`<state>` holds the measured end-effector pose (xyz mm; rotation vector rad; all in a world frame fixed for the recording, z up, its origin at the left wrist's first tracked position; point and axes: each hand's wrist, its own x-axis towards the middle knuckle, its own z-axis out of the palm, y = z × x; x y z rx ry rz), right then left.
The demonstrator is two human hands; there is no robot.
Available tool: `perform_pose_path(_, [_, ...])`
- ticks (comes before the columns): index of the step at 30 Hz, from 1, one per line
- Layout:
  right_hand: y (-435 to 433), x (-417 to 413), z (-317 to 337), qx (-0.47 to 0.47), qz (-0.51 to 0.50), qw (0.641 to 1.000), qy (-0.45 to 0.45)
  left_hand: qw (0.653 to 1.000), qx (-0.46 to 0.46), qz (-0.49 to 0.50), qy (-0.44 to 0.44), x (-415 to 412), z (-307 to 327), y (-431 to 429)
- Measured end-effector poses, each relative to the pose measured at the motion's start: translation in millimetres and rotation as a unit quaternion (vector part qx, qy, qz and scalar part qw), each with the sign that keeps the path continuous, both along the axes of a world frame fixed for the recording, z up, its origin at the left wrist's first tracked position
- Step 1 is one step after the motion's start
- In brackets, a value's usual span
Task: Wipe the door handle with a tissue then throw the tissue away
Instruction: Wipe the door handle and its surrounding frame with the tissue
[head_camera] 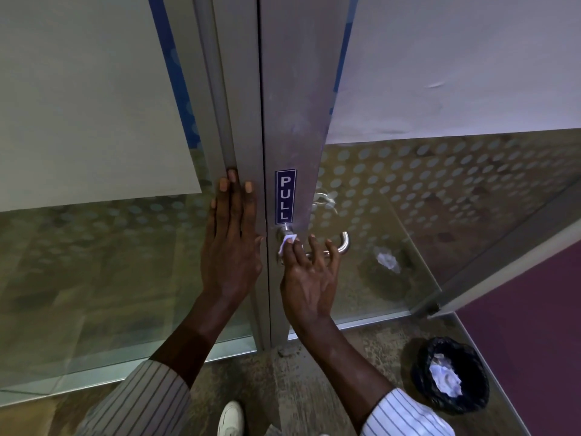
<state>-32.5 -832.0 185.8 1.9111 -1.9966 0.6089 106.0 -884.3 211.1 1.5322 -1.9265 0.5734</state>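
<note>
**Two hands at the door, wipe under way**

One small white tissue point(288, 243) is pinched at the fingertips of the right hand point(309, 278) and pressed against the door handle point(341, 243) close to where it meets the metal door stile point(295, 121), just below the PULL sign point(285, 196). The remaining fingers of that hand are spread loosely over the handle's bar. The left hand point(231, 243) is laid flat and open on the neighbouring frame point(248, 152), holding nothing, apparently as a brace.

Judged as mid-wipe. For a good result, the tissue should be wrapped round the bar and drawn along its full length to the curved end, underside included; the base rosette should not be skipped. Light, even pressure is advised, since thin tissue is likely to tear.

A lined bin point(451, 379) is seen on the floor to the right, crumpled paper already inside, near enough for disposal
</note>
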Motion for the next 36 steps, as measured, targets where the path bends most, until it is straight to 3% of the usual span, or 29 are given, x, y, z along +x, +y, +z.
perform_pose_path(8, [10.6,-25.7,-3.0,-0.032,0.035,0.998,0.028,1.000,-0.002,-0.008,0.010,-1.8,-0.2,1.1])
perform_pose_path(16, [14.1,-88.8,-9.6,-0.065,-0.042,0.997,-0.032,1.000,0.000,-0.009,-0.001,-0.2,-0.2,-0.1])
perform_pose_path(19, [7.1,-85.8,-5.4,-0.043,-0.054,0.992,-0.109,1.000,0.004,-0.008,0.001,-1.0,-1.0,0.3])
perform_pose_path(21, [0.7,-82.1,0.8,-0.040,-0.087,0.965,-0.246,1.000,0.003,-0.007,0.000,-1.1,-0.7,0.2])
perform_pose_path(22, [-2.8,-81.0,4.3,-0.040,-0.110,0.933,-0.341,1.000,0.002,-0.006,-0.001,-1.0,-0.7,0.1])
perform_pose_path(24, [-10.6,-80.5,10.2,-0.034,-0.142,0.836,-0.530,1.000,0.000,-0.006,0.000,-1.3,-1.2,0.1])
perform_pose_path(26, [-18.7,-82.8,11.5,-0.040,-0.146,0.701,-0.697,1.000,-0.003,-0.005,0.003,-2.4,-2.3,-0.2])
perform_pose_path(28, [-20.8,-82.5,10.0,-0.022,-0.129,0.571,-0.811,1.000,-0.006,0.000,0.005,-3.0,-3.1,-1.1])
perform_pose_path(32, [-9.5,-71.1,3.2,0.047,-0.079,0.423,-0.902,1.000,-0.006,0.002,0.003,-3.2,-4.1,-1.8])
perform_pose_path(36, [-3.0,-45.3,-6.9,0.040,-0.054,0.293,-0.954,1.000,-0.002,-0.005,0.009,-3.2,-0.8,1.8])
